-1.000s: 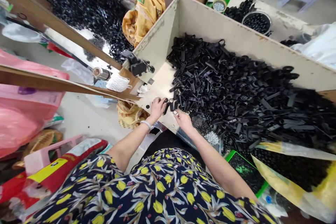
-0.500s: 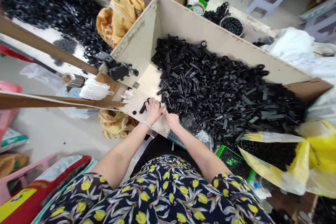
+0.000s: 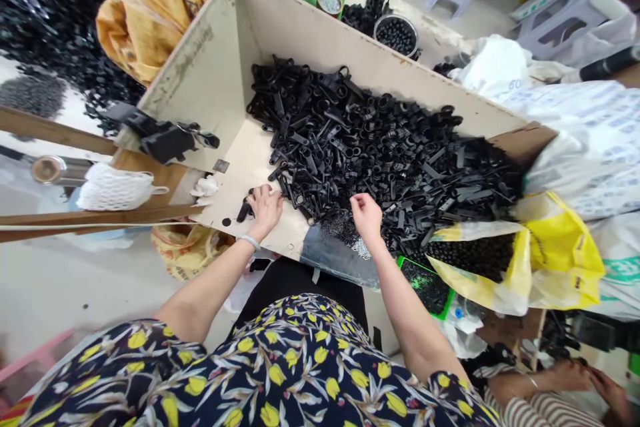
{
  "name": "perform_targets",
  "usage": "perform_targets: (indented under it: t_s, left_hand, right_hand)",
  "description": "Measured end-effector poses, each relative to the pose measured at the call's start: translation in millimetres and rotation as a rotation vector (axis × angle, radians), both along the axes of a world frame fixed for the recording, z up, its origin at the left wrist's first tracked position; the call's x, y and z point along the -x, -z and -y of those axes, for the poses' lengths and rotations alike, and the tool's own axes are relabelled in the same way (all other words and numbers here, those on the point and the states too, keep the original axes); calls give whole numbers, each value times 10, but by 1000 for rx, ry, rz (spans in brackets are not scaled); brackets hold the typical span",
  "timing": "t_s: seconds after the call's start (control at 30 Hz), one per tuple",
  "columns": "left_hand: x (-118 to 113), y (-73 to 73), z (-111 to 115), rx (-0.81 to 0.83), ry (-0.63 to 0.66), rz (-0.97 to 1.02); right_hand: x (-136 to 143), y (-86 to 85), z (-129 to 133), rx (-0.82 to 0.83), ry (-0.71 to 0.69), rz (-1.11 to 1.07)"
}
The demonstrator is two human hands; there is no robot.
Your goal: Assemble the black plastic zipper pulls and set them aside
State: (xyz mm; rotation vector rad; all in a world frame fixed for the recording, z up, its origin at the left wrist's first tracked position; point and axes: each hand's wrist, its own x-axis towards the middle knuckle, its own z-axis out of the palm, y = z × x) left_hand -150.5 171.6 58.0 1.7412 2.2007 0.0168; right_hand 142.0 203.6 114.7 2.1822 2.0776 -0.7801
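Observation:
My left hand [image 3: 266,212] rests at the left of the wooden work surface [image 3: 223,205], its fingers curled down over a black plastic part [image 3: 245,208]. The hand partly hides that piece. A small round black disc [image 3: 227,221] lies to its left. Over the small black bits [image 3: 336,227] is my right hand [image 3: 368,219], thumb and fingers pinched together. Whatever is between those fingertips is too small to make out. Small silvery pieces [image 3: 361,250] lie just below this hand. A large heap of black plastic parts [image 3: 350,140] spreads behind both hands.
Wooden boards [image 3: 320,33] wall the heap at the back and left. A black clamp-like device [image 3: 173,140] is fixed on the left board. At right are a green tray [image 3: 443,310] and a yellow bag [image 3: 565,253]. Another person's hands [image 3: 575,377] show at lower right.
My right hand has left my left hand's side and moved right, over the small pieces. My left hand stays by the black part. The view has shifted right.

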Motion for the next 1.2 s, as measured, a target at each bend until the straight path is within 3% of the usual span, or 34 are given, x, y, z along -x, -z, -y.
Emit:
perform_targets:
  t_s: [0.17,0.37,0.57,0.7,0.83,1.0,1.1,1.2]
  left_hand:
    - [-75,-79,41,-46,-68,13]
    - [15,-139,244,-44,-213,-44]
    - [-48,-61,165,-28,-88,-49]
    - [-103,-34,-5,8,-113,4]
    - [-83,-98,-61,4,-186,214]
    - [-105,-317,12,22,-218,413]
    - [-307,-560,153,52,-223,581]
    - [-623,-909,333,128,-199,892]
  right_hand:
    - [-63,175,-367,-45,86,1]
    - [-91,241,-405,-79,64,-109]
    - [-194,180,-256,2,410,-839]
    - [-107,13,-21,126,491,-1068]
    - [9,-187,213,307,584,-1283]
    - [113,-378,397,353,423,-1222]
    - [159,-510,408,181,244,-1125]
    - [184,-682,361,-28,-49,-993]
